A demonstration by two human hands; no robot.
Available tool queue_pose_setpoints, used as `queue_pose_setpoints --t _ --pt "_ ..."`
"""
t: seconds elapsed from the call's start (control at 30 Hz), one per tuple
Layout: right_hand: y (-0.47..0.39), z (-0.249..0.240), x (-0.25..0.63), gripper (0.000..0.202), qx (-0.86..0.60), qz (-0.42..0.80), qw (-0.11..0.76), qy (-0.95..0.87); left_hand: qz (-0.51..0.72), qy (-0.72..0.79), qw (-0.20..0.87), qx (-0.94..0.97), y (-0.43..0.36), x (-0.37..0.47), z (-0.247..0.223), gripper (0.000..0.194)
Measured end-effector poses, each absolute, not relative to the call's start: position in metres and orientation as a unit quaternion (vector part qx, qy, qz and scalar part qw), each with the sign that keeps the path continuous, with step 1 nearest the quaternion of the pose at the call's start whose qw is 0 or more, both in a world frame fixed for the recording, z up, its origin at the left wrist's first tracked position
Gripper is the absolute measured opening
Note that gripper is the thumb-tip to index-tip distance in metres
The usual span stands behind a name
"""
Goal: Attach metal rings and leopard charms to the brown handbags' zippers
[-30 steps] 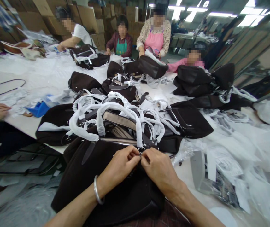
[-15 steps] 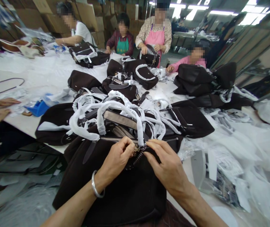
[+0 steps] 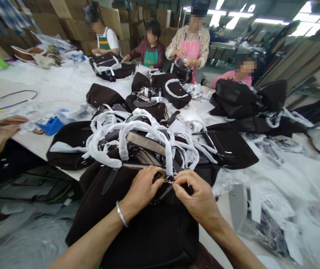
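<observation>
A large dark brown bag (image 3: 148, 231) lies nearest me, its handles wrapped in white padding (image 3: 169, 157). My left hand (image 3: 145, 186), with a silver bangle at the wrist, is closed on a small gold-coloured charm (image 3: 161, 177) at the bag's upper edge. Just right of it, my right hand (image 3: 195, 190) pinches at the metal ring (image 3: 170, 179) at the foot of the wrapped handle. A dark coiled cord (image 3: 165, 194) hangs between the two hands against the bag.
More dark bags (image 3: 233, 144) with wrapped handles cover the table beyond. Plastic wrapping (image 3: 314, 186) lies at the right. Another person's hands (image 3: 8, 125) rest at the left table edge near a blue object (image 3: 50, 125). Several people work across the table.
The view has shifted slightly, so the table appears further right. My right thumb and forefinger have come together at the ring. The person in the pink apron has moved their hands over a bag.
</observation>
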State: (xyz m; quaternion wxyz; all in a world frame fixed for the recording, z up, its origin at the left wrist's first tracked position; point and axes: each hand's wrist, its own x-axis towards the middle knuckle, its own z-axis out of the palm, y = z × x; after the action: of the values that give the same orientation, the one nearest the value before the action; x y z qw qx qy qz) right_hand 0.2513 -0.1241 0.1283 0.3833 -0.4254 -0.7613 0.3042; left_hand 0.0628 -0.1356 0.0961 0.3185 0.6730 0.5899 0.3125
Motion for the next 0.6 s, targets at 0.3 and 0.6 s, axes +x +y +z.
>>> queue_pose_setpoints --t 0.3,0.6 --pt "-0.125 0.115 0.250 0.017 -0.438 0.177 0.348 -0.810 0.286 0.607 0.356 0.650 -0.133 0.073 0.097 0.003" --pt "-0.121 0.114 0.234 0.022 -0.422 0.181 0.331 -0.824 0.304 0.555 0.587 0.505 -0.126 0.056 0.096 0.017"
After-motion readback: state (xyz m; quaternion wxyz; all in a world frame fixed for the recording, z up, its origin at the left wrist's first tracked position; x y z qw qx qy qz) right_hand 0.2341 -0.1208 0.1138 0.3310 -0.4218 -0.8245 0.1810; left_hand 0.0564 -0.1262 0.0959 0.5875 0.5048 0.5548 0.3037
